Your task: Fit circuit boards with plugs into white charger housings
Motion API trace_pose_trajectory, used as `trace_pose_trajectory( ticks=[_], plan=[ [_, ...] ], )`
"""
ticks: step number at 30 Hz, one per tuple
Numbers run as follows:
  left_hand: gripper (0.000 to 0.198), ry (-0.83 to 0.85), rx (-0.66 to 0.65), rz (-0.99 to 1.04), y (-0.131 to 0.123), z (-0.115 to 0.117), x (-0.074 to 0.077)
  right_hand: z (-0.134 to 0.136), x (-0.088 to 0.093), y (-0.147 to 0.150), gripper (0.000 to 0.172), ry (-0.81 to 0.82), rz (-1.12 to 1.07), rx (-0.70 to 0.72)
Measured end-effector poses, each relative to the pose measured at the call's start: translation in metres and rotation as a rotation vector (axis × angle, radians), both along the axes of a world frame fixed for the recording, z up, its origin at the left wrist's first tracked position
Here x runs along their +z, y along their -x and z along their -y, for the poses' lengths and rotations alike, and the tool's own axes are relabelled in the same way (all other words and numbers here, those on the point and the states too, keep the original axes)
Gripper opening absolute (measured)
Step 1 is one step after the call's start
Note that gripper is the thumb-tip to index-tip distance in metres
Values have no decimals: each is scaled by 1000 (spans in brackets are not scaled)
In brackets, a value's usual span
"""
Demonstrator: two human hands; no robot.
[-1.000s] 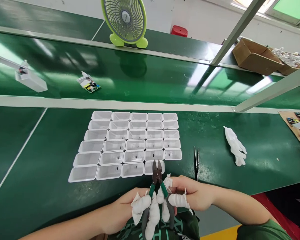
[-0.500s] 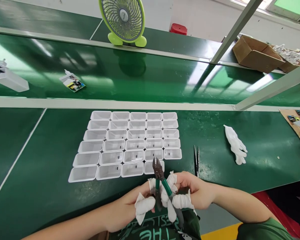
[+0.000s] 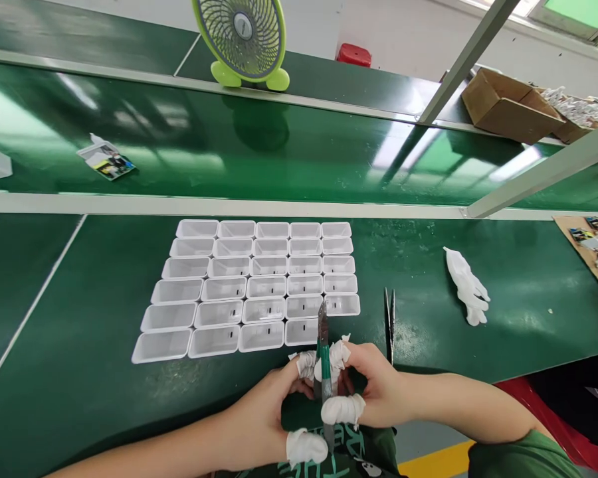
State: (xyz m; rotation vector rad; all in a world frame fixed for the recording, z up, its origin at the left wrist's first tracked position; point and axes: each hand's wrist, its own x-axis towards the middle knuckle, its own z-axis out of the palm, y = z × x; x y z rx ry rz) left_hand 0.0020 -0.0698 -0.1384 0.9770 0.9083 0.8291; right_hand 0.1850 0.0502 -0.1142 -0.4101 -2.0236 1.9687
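Observation:
Both hands meet at the near edge of the green bench, fingertips wrapped in white finger cots. My right hand [image 3: 369, 392] grips the green handles of a pair of side cutters [image 3: 323, 338], jaws pointing up and turned edge-on. My left hand [image 3: 264, 418] is closed against the same handles from the left. Just beyond the cutter jaws lies a grid of several white open plastic shells [image 3: 252, 285]. Black tweezers [image 3: 389, 318] lie on the bench right of the cutters.
A white glove [image 3: 468, 285] lies to the right. A small circuit-board part [image 3: 105, 160] rides on the conveyor belt behind. A green fan [image 3: 239, 36], a cardboard box [image 3: 508, 106] and a board with parts [image 3: 593, 245] stand further off.
The cutters have turned from face-on to edge-on and my hands have shifted on the handles. The parts on the belt have moved left; the white box is almost out of view.

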Motion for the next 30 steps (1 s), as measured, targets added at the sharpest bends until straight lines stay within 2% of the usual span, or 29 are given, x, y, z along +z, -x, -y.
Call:
trace_pose_trajectory(
  ticks=[4, 8, 13, 17, 19, 22, 26, 30],
  plan=[
    [76, -19, 5, -39, -3, 1, -1, 8, -8, 0, 40, -147, -24, -33],
    [67, -55, 33, -80, -4, 0, 3, 11, -11, 0, 51, -330, -32, -78],
    [60, -144, 76, -48, -1, 1, 7, 7, -2, -3, 52, -342, -93, -212],
    [52, -241, 194, -96, 1, 5, 3, 5, 2, -2, 72, -429, -28, -249],
    [56, -304, 247, -211, 2, 7, -1, 5, 2, 0, 77, -468, -28, -191],
    [73, -446, 291, -385, 2, 8, -5, 5, 3, 4, 71, -471, -67, -109],
    [97, -664, 264, -533, 4, 8, -7, 6, 1, 3, 72, -487, -90, -87],
    [100, -708, 240, -589, 3, 5, -3, 8, -1, 3, 56, -459, -139, -104]
  ],
)
